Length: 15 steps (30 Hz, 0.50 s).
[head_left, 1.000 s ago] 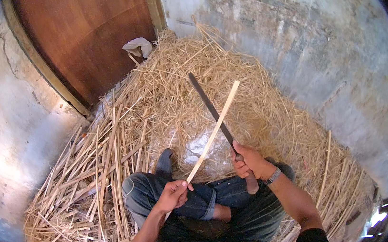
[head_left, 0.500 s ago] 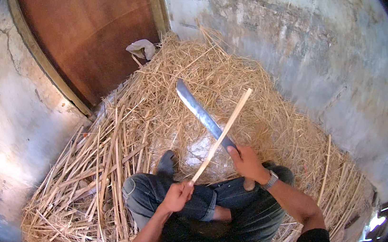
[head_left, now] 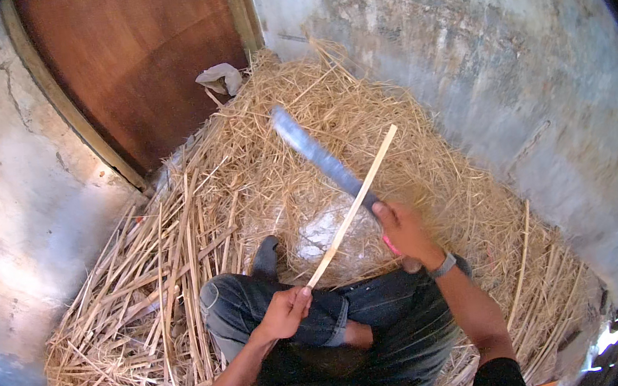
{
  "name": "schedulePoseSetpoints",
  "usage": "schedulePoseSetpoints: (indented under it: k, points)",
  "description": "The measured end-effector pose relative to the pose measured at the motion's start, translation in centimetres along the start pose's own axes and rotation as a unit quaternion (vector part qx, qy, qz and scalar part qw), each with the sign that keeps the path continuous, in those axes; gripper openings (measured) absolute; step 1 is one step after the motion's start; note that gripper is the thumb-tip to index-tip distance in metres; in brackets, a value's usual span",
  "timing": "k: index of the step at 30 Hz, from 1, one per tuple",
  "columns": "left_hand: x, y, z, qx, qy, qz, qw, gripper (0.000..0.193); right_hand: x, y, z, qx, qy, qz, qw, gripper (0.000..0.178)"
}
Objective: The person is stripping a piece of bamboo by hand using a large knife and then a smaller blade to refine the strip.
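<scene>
My left hand point(head_left: 287, 314) is closed round the lower end of a pale, split wooden strip point(head_left: 354, 209), which slants up and away to the right. A machete point(head_left: 314, 152) with a long, broad blade is in my right hand point(head_left: 407, 237), the fingers wrapped round its handle; a bit of pink shows beside the palm. The blade points far and left and passes behind the strip, crossing it just beyond my right hand. Motion smears the blade somewhat. Whether its edge touches the strip I cannot tell.
Thin shavings point(head_left: 361, 111) heap up in front of me into the corner. Several long split strips point(head_left: 178, 246) lie at the left. A brown door point(head_left: 135, 68) and stained walls point(head_left: 452, 47) close in the far side. A pale crumpled bag point(head_left: 221, 77) lies by the door.
The machete and my right hand have moved farther away from me, the crossing point sliding up the strip. The strip now stands slightly steeper; my left hand keeps its grip.
</scene>
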State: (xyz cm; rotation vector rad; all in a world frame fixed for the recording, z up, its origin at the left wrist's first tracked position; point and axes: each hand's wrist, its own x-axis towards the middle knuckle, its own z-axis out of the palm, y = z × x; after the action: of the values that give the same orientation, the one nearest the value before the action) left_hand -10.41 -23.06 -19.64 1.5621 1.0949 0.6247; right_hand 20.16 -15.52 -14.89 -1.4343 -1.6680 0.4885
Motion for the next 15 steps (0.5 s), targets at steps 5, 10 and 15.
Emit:
schedulePoseSetpoints:
  k: [5, 10, 15]
  points:
    - [1.2, 0.6, 0.3, 0.028, 0.013, 0.024, 0.999, 0.047, -1.1, -0.7, 2.0, -0.024, 0.001, 0.015, 1.000, 0.046]
    - [1.2, 0.2, 0.5, -0.010, -0.003, 0.050, 0.999, 0.050, -4.9, -1.9, 1.8, 0.039, -0.156, 0.075, 0.984, 0.038]
    - [1.0, 0.6, 0.7, -0.012, -0.015, 0.028, 0.999, 0.053, -4.0, -4.5, 0.3, 0.292, -0.215, 0.346, 0.865, 0.032]
